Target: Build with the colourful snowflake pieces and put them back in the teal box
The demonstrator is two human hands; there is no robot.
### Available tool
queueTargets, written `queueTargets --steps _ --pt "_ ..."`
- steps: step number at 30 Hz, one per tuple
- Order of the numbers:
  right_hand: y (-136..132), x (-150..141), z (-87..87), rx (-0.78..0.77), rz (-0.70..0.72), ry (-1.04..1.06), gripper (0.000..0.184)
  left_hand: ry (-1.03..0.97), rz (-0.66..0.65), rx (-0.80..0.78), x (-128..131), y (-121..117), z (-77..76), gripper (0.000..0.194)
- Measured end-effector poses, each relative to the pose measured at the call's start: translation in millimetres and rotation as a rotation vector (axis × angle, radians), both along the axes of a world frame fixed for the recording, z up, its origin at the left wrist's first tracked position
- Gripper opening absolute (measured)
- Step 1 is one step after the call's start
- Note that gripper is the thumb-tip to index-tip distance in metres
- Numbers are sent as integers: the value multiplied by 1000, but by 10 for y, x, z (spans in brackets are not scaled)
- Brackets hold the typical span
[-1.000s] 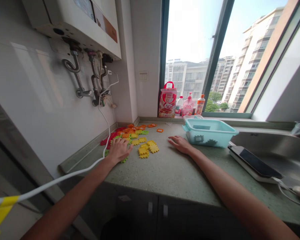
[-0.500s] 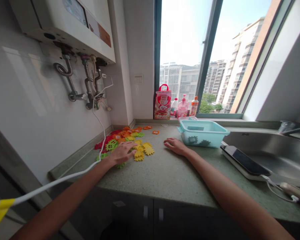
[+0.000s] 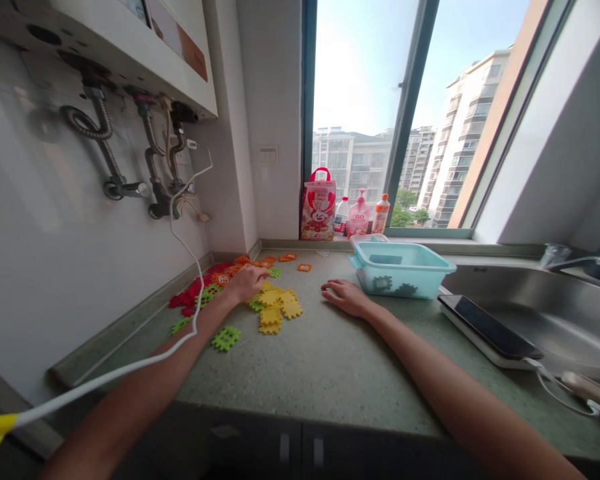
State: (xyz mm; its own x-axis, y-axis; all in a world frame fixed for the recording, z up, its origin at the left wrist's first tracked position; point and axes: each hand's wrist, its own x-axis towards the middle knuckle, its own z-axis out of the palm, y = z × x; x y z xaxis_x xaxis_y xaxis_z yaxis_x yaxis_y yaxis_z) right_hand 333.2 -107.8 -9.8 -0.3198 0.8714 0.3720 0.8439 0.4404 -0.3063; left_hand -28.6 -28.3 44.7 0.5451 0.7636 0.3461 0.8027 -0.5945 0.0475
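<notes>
1. Orange and green pieces lie right around my left hand (image 3: 249, 283), whose fingers curl down over the pile; from my end I cannot tell whether they pinch one.
2. My right hand (image 3: 347, 298) is released, palm down on the counter (image 3: 310, 373), its fingers loosely spread and holding nothing.
3. Between my two hands, closer to the left, I see the overlapping yellow pieces (image 3: 275, 310). One green piece (image 3: 227, 339) sits apart, on the near side of my left hand.
4. To the left of that hand, I have the red pieces (image 3: 193, 293) heaped towards the wall, with the orange pieces (image 3: 223, 279) beside them. A single orange tile (image 3: 305, 267) lies beyond, between my hands.
5. The white cable (image 3: 195, 307) passes across my view of the left forearm.
6. Just beyond and to the right of my right hand stands the teal tub (image 3: 405, 267), dark pieces (image 3: 383, 282) showing through its wall.
7. Farther right, I make out the phone (image 3: 495, 327) beside the steel sink (image 3: 545, 300).
8. Well beyond both hands, the pink bag (image 3: 319, 210) and the pump bottle (image 3: 359, 217) stand by the window.
</notes>
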Motion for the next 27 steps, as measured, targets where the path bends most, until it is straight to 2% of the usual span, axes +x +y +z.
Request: queueTargets --steps 6,10,13,16,19,21,23,25,27 --pt "-25 -17 20 -8 -17 -25 43 110 73 -25 -26 121 -96 46" --pt "-54 -66 54 12 -3 -49 43 125 47 36 -20 -22 -84 48" --pt "-154 -251 130 57 63 -56 46 97 1 14 38 -162 -63 47" --pt "-337 -562 235 85 172 -55 52 20 -133 -65 83 -237 -16 45" --pt "-503 -834 307 17 258 -82 63 -59 -276 -114 20 -243 95 42" --pt "-546 -905 322 -39 292 -115 66 -76 -285 -192 -80 -230 184 40" --pt "-533 -881 321 -56 322 -133 61 -49 -255 -336 -185 -218 252 41" --pt "-499 -806 319 -41 321 -135 52 -9 -227 -479 -256 -210 279 44" --pt "-492 -752 330 -14 274 -131 47 17 -213 -556 -278 -206 273 47"
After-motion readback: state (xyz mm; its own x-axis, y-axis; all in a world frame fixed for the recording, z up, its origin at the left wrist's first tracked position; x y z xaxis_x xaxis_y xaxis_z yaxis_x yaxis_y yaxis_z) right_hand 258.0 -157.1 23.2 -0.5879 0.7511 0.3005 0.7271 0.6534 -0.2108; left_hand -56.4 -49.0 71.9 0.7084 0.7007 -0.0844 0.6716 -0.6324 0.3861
